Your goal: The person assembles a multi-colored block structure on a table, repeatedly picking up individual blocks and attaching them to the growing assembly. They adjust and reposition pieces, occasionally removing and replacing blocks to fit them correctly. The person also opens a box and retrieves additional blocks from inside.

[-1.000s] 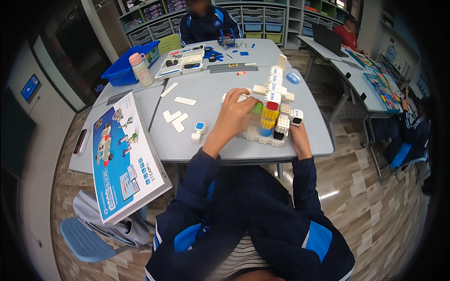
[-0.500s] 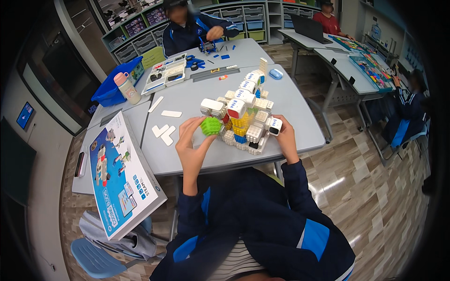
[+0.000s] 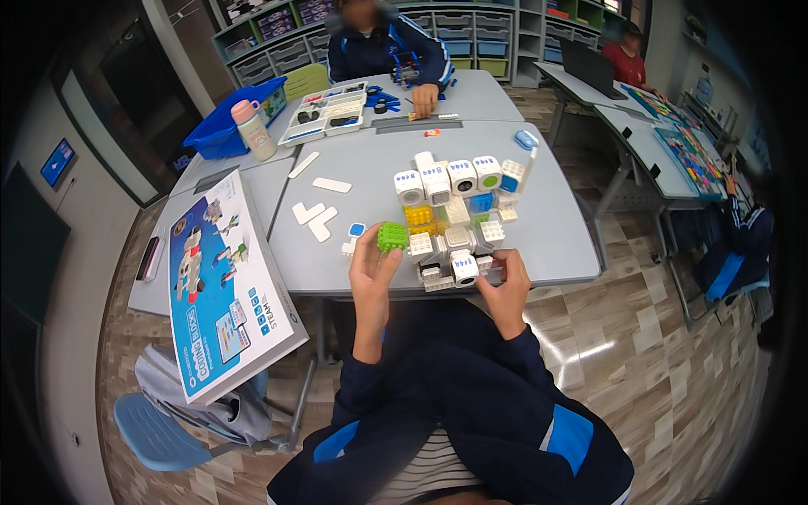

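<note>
A model built of white, yellow and blue studded blocks (image 3: 455, 215) stands at the near edge of the grey table. Across its top runs a row of white cube modules (image 3: 461, 176). My left hand (image 3: 373, 273) pinches a bright green studded block (image 3: 392, 237) between thumb and fingers, close to the model's left side. At the lower right, my right hand (image 3: 507, 290) grips the model's base beside a white cube with a dark round spot (image 3: 464, 269); its fingertips are partly hidden. Behind my left hand lies a small white and blue block (image 3: 357, 230).
White flat plates (image 3: 332, 185) lie left of the model. A large box (image 3: 231, 295) leans at the table's left edge. Farther back are a bottle (image 3: 252, 130), a blue bin (image 3: 219, 126) and a parts tray (image 3: 328, 118). A co-worker's hand (image 3: 425, 101) rests across the table.
The model has turned, so its row of cubes now runs sideways instead of away from me. My right hand turned with it. The co-worker's hand has lowered to the table.
</note>
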A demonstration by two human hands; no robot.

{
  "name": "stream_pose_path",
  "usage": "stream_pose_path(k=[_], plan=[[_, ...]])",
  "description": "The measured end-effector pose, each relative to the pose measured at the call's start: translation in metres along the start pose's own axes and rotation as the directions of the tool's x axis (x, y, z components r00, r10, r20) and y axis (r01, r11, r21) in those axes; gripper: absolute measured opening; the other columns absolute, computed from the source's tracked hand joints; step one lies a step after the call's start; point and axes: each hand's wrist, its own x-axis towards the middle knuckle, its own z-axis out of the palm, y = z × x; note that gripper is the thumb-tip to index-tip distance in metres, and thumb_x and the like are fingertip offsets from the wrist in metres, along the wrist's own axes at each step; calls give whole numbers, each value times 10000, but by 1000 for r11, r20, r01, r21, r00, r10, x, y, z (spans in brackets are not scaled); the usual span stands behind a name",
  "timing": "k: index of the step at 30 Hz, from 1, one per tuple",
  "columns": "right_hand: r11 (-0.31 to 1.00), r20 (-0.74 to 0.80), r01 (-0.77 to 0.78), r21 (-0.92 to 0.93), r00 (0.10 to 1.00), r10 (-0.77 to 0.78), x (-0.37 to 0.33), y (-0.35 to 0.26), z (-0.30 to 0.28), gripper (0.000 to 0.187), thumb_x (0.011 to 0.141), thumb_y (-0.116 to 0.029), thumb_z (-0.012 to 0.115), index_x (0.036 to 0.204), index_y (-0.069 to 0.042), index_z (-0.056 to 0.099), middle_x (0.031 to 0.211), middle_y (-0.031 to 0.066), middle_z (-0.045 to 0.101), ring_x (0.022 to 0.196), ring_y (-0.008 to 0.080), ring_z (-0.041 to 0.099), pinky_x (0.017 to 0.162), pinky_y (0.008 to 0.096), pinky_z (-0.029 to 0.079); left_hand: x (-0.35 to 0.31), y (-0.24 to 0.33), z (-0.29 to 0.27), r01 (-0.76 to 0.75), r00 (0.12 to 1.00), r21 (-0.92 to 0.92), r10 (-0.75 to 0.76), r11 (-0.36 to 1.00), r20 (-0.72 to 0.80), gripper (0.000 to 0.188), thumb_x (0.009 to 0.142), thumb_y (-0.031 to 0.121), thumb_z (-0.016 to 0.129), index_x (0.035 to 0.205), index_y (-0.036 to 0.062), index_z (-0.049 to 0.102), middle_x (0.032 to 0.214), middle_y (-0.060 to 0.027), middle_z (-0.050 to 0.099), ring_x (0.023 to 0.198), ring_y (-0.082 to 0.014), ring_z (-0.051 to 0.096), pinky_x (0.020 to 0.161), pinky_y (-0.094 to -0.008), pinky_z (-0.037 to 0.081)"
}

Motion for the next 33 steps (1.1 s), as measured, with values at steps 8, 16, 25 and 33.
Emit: stream_pose_path(k=[8,16,25,33], plan=[[948,320,-143,284,946,47,16,20,-24,335,830,-172,816,1067,-23,631,901,42,666,746,120,535,702,271,447,10,12,-5,-23,998,28,21,999,51,499,943,52,661,1413,-22,513,1371,-127,545,1299,-202,513,1104,-345,399],[798,370,-351,490,913,174,21,31,-25,245,1048,-211,576,1141,10,629,941,59,676,840,101,586,781,253,458,21,14,-5,-60,996,85,53,995,75,529,960,28,657,1452,-35,474,1367,-135,542,1276,-200,529,1059,-354,460],[771,345,-379,512,913,219,23,40,-25,272,1084,-238,506,1165,-7,624,884,64,664,815,100,544,758,246,417,26,2,-8,-76,995,54,72,996,76,504,928,39,705,1394,-29,525,1268,-117,594,1218,-209,567,1018,-350,482],[755,338,-408,513,905,259,24,41,-25,269,1061,-236,546,1083,8,656,919,49,661,837,97,576,777,243,442,-4,-7,-42,-269,942,877,299,398,153,468,778,85,790,1224,32,658,1104,-136,663,995,-299,609,898,-389,502]])
